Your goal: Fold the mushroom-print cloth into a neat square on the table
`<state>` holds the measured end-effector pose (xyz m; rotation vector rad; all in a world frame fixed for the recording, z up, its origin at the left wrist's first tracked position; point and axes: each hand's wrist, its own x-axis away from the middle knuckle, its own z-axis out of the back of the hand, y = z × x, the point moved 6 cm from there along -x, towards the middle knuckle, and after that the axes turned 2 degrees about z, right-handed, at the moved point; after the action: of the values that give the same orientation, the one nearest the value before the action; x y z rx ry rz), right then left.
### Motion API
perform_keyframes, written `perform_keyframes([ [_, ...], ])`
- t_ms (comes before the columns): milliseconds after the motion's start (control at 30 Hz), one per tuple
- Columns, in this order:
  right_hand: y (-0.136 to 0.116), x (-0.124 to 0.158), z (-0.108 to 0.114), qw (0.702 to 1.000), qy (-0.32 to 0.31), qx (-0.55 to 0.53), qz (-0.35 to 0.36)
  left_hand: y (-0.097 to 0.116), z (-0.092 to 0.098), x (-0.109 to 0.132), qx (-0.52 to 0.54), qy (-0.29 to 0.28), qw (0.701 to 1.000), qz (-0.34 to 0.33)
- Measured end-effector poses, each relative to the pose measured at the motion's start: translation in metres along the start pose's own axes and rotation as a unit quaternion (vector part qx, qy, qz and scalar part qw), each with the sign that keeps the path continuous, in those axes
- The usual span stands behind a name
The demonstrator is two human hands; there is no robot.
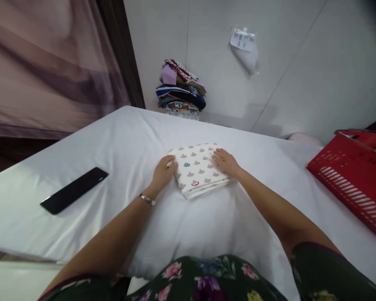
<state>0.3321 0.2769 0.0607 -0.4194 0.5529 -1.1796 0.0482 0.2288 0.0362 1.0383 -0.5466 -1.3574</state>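
A folded white cloth with grey, blue and red printed motifs lies on the white-covered table. Its layered edge faces me. My left hand, below a silver bracelet on the wrist, touches the cloth's left edge with thumb and fingers a little apart. On the opposite side my right hand rests with its fingers stretched over the cloth's right edge. Neither hand appears to grip the cloth.
A black phone-like slab lies at left. To the right stands a red plastic basket with a metal handle. Folded clothes are stacked beyond the table's far edge. A handwritten note hangs on the wall, and a pinkish curtain at left.
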Motion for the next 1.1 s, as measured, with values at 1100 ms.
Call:
perform_keyframes([
  [1100, -0.108, 0.095, -0.049, 0.953, 0.026, -0.010, 0.301, 0.021, -0.006, 0.087, 0.188, -0.107, 0.970, 0.107],
])
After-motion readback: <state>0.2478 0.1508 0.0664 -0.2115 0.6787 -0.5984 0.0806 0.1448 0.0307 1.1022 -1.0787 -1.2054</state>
